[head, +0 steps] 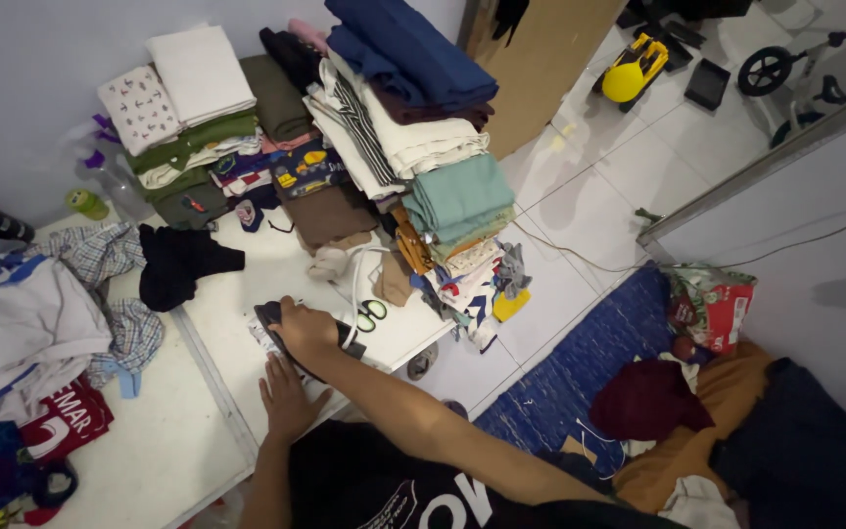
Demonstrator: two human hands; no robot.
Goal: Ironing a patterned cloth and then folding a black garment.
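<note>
My right hand [304,328] grips the handle of a dark clothes iron [268,315] that rests on a small pale printed cloth [262,340] on the white table [178,441]. My left hand [286,397] lies flat on the table just in front of the iron, fingers spread, pressing the near edge of the cloth. The iron's white cord [356,279] loops away toward the clothes stacks. Green-handled scissors [372,314] lie right beside my right hand.
Tall stacks of folded clothes [413,147] line the table's far side. A black garment [183,263] and a heap of unfolded clothes [31,323] lie at left, near a spray bottle [115,181]. On the floor are a blue rug [580,362], more clothes [697,421] and a yellow toy [634,71].
</note>
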